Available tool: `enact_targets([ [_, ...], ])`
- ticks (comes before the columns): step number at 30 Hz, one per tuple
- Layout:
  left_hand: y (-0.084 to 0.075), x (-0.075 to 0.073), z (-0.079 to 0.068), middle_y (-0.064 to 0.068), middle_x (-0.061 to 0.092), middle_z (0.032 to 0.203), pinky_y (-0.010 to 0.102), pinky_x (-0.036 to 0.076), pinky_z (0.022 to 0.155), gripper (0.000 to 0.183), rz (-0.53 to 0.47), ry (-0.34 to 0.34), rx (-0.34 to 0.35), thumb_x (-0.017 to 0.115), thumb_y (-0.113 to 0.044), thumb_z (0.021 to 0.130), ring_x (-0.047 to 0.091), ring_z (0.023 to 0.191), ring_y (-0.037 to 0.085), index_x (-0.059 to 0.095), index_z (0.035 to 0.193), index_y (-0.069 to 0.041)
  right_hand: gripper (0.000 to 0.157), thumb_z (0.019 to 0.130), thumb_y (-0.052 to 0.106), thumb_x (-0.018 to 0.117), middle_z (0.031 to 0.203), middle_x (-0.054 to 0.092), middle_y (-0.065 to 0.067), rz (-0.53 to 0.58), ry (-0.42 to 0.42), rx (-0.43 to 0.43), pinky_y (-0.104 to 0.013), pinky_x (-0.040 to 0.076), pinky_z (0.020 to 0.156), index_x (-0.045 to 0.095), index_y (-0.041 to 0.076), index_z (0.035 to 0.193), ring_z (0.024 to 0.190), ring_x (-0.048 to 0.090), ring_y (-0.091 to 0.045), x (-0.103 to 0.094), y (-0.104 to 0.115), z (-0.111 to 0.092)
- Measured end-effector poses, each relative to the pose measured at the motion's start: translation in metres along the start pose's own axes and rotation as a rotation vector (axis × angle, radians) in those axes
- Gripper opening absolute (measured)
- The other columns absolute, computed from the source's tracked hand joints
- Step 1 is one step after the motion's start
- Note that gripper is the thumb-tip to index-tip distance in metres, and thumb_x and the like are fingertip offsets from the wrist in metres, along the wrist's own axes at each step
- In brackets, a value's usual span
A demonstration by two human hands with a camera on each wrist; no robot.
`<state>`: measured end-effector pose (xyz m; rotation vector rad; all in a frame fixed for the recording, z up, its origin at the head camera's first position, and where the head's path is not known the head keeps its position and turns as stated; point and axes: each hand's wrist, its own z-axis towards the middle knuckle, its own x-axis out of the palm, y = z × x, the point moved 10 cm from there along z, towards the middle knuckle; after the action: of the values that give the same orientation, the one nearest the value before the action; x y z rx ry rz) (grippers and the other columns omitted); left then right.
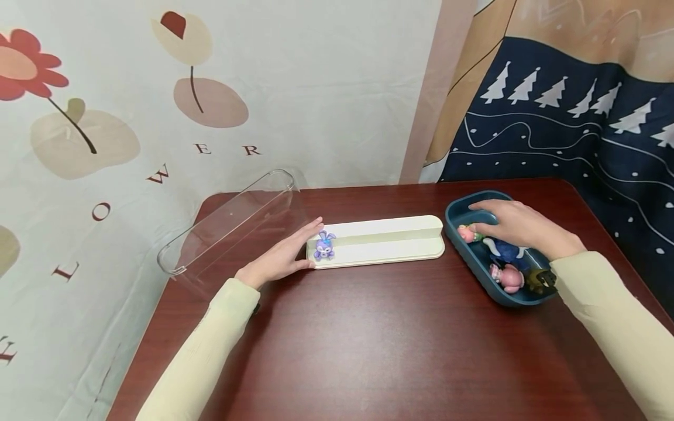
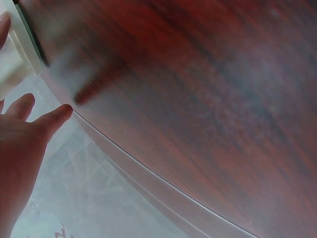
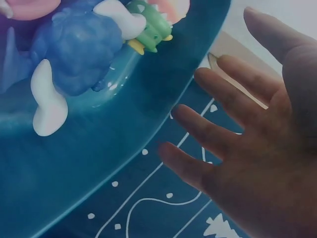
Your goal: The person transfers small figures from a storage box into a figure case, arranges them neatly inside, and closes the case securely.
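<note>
A purple bunny figurine (image 1: 324,246) stands at the left end of a white two-step display stand (image 1: 384,240). My left hand (image 1: 281,257) lies at that end of the stand, its fingers extended along the edge. In the head view my right hand (image 1: 518,225) is over a dark blue basin (image 1: 476,272), fingers and thumb spread. The right wrist view shows this hand (image 3: 247,119) holding nothing. Inside the basin are a blue figure with white limbs (image 3: 81,49), a green and pink figure (image 3: 152,29), a pink figurine (image 1: 509,278) and a dark olive one (image 1: 538,282).
A clear plastic cover (image 1: 231,225) stands tilted at the table's back left, beside my left hand. The brown table (image 1: 379,339) meets a flower-printed curtain (image 1: 316,88) behind and a dark blue tree-printed cloth (image 1: 558,134) on the right.
</note>
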<state>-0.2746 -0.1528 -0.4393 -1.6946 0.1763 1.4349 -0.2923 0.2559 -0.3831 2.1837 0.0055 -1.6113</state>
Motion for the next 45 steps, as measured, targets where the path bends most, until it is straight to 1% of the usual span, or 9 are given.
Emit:
enact_targets([
  [5,0.002,0.001,0.001,0.009,0.02,0.172,0.045,0.03,0.121,0.086,0.001,0.001,-0.007,0.079,-0.011,0.092,0.022,0.156,0.022,0.03,0.163,-0.008,0.068,0.101,0.047,0.064,0.148,0.049,-0.034,-0.011,0.055,-0.02,-0.076,0.034,0.105,0.054,-0.003,0.146,0.135,0.043,-0.053,0.009,-0.001,0.012],
  [9,0.002,0.002,0.001,0.007,0.018,0.173,0.044,0.029,0.122,0.085,0.0,0.007,-0.012,0.079,-0.011,0.093,0.021,0.156,0.021,0.03,0.163,-0.008,0.074,0.1,0.052,0.063,0.149,0.048,-0.034,-0.004,0.092,-0.021,-0.077,0.032,0.106,0.05,-0.002,0.149,0.136,0.043,-0.054,0.019,-0.002,0.016],
  [15,0.003,0.002,0.001,0.005,0.018,0.173,0.043,0.027,0.122,0.086,-0.001,0.006,-0.017,0.079,-0.01,0.093,0.021,0.157,0.021,0.03,0.163,-0.009,0.07,0.101,0.04,0.066,0.152,0.046,-0.032,0.041,0.129,-0.046,-0.076,0.031,0.107,0.045,-0.001,0.154,0.137,0.043,-0.052,0.033,0.0,0.017],
  [22,0.002,0.001,0.0,0.008,0.019,0.172,0.044,0.029,0.121,0.086,-0.004,0.008,-0.021,0.079,-0.01,0.093,0.022,0.156,0.021,0.03,0.163,-0.009,0.063,0.102,0.035,0.067,0.15,0.049,-0.03,0.044,0.132,-0.064,-0.076,0.03,0.108,0.049,0.002,0.152,0.136,0.045,-0.051,0.041,-0.001,0.019],
  [28,-0.001,0.0,0.0,0.01,0.02,0.172,0.045,0.03,0.121,0.087,0.002,-0.003,-0.008,0.081,-0.01,0.091,0.024,0.156,0.023,0.03,0.163,-0.008,0.051,0.099,0.027,0.072,0.142,0.058,-0.027,-0.023,0.073,-0.088,-0.074,0.035,0.106,0.059,0.005,0.144,0.13,0.051,-0.048,0.041,-0.001,0.021],
  [33,-0.005,-0.002,0.0,0.014,0.022,0.171,0.048,0.028,0.121,0.089,-0.002,-0.016,0.019,0.082,-0.008,0.09,0.024,0.155,0.027,0.031,0.162,-0.005,0.045,0.096,0.022,0.076,0.136,0.062,-0.024,-0.052,0.005,-0.098,-0.077,0.033,0.104,0.064,0.008,0.136,0.127,0.052,-0.047,0.034,0.002,0.016],
  [35,-0.005,-0.002,0.0,0.014,0.022,0.171,0.048,0.028,0.121,0.089,-0.004,-0.016,0.018,0.082,-0.008,0.09,0.024,0.156,0.026,0.031,0.162,-0.005,0.045,0.095,0.022,0.078,0.135,0.063,-0.023,-0.039,-0.017,-0.089,-0.076,0.034,0.104,0.064,0.008,0.136,0.125,0.053,-0.046,0.031,0.001,0.013],
  [41,-0.003,-0.001,0.0,0.013,0.021,0.171,0.046,0.027,0.122,0.089,-0.002,-0.011,0.009,0.081,-0.008,0.09,0.023,0.156,0.025,0.03,0.162,-0.006,0.045,0.093,0.025,0.08,0.124,0.066,-0.019,-0.018,-0.085,-0.081,-0.069,0.047,0.096,0.065,0.008,0.131,0.108,0.06,-0.037,0.017,0.002,0.002],
  [45,-0.002,0.0,0.0,0.012,0.021,0.171,0.047,0.027,0.122,0.089,-0.002,-0.009,0.007,0.081,-0.009,0.09,0.022,0.156,0.025,0.03,0.163,-0.006,0.049,0.092,0.026,0.081,0.127,0.065,-0.02,-0.017,-0.115,-0.065,-0.069,0.047,0.096,0.064,0.008,0.133,0.111,0.059,-0.038,0.007,0.006,-0.001],
])
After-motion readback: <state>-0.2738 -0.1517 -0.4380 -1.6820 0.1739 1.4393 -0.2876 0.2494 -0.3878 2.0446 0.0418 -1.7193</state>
